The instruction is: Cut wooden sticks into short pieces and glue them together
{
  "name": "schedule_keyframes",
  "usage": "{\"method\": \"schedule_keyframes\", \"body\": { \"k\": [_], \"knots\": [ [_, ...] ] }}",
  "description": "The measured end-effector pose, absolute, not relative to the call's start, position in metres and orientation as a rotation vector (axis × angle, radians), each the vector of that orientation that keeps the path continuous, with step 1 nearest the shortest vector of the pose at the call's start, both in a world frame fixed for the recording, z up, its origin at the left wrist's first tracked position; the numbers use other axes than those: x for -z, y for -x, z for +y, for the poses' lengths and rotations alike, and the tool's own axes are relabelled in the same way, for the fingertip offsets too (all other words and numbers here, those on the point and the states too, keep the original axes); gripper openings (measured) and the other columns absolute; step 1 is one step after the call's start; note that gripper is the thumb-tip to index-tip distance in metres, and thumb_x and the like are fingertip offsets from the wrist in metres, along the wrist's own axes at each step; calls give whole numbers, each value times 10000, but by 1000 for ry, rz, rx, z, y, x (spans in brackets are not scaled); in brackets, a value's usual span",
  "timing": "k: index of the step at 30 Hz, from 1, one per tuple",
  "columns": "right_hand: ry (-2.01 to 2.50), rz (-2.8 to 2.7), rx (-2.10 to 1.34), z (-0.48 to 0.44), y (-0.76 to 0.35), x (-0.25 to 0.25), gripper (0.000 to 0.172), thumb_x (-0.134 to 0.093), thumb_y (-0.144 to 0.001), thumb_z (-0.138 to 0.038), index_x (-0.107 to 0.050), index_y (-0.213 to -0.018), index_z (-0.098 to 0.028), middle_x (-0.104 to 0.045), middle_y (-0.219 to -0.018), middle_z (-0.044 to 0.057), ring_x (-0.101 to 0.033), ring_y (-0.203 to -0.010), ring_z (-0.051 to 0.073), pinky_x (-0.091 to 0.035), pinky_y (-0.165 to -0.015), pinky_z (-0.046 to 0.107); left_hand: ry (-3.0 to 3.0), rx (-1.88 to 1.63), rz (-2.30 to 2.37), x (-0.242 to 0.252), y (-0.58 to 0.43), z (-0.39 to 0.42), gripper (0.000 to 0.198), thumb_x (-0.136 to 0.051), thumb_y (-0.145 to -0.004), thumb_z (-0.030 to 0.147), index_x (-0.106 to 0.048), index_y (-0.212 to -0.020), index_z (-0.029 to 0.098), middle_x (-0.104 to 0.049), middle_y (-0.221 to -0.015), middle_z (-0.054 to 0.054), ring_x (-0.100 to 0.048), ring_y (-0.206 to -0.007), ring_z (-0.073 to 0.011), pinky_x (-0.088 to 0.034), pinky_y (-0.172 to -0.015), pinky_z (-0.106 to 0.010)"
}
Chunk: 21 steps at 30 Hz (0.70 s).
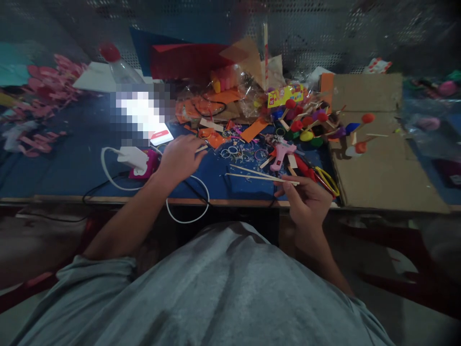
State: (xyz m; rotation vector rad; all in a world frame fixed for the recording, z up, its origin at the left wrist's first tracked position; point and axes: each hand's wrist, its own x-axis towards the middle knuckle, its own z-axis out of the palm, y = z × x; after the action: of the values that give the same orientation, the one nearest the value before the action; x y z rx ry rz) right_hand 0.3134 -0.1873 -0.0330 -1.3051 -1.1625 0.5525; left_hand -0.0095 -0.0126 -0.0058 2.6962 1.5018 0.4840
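Note:
My right hand (309,199) pinches two thin wooden sticks (252,174) near their right ends. They spread apart to the left in a narrow V above the table's front part. My left hand (182,156) is at the lower edge of a lit phone (162,137), its fingers curled round a short pale stick (200,149); most of that grip is hidden. Just beyond the right hand lies a pink glue gun (283,154). Yellow-handled scissors (327,180) rest to the right of it.
A white charger (133,158) sits in a magenta power block (153,163), its white cable (207,185) looping over the front edge. Paper scraps (254,129) and small rings (230,153) litter the middle. Cardboard (389,168) carries coloured-ball stick pieces at right. A bottle (124,69) stands behind.

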Motion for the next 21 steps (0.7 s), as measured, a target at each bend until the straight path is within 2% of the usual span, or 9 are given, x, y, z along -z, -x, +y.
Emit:
{"method": "schedule_keyframes", "body": {
  "k": [2, 7, 10, 15, 21],
  "knots": [
    [1301, -1133, -573, -186, -314, 31, 206, -872, -1000, -459, -883, -1037, -256, -895, -878, 55, -806, -613, 211, -615, -535, 316, -2717, -464, 1224, 2, 10, -40, 346, -609, -1134, 437, -822, -1270, 201, -838, -1265, -138, -761, -1232, -353, -594, -1138, -524],
    [1223, -1004, -773, -181, -324, 35, 281, -920, -926, -526, -861, -956, -253, -849, -766, 39, -767, -547, 216, -646, -526, 344, -2732, -352, 927, 9, 27, -98, 375, -574, -1176, 473, -856, -1217, 229, -847, -1186, -110, -782, -1111, -301, -632, -1016, -471],
    [1192, -921, -908, -177, -331, 41, 267, -961, -879, -481, -859, -937, -241, -813, -705, 14, -766, -549, 205, -645, -510, 315, -2772, -413, 896, 19, 39, -112, 329, -585, -1178, 406, -858, -1185, 222, -844, -1172, -106, -785, -1108, -287, -623, -1018, -463],
    [1198, -934, -1106, -169, -331, 43, 328, -974, -881, -516, -857, -963, -220, -844, -763, 34, -764, -554, 170, -658, -535, 281, -2853, -428, 972, 27, 48, -118, 340, -566, -1180, 374, -851, -1063, 232, -849, -1121, -92, -768, -1031, -278, -600, -905, -457],
    [1452, -1170, -995, -167, -344, 31, 447, -975, -852, -600, -850, -962, -186, -827, -755, 53, -748, -559, 166, -628, -534, 269, -3030, -506, 1023, 23, 56, -124, 363, -601, -1163, 338, -812, -889, 227, -835, -972, -63, -740, -974, -267, -583, -864, -440]
  ]
}}
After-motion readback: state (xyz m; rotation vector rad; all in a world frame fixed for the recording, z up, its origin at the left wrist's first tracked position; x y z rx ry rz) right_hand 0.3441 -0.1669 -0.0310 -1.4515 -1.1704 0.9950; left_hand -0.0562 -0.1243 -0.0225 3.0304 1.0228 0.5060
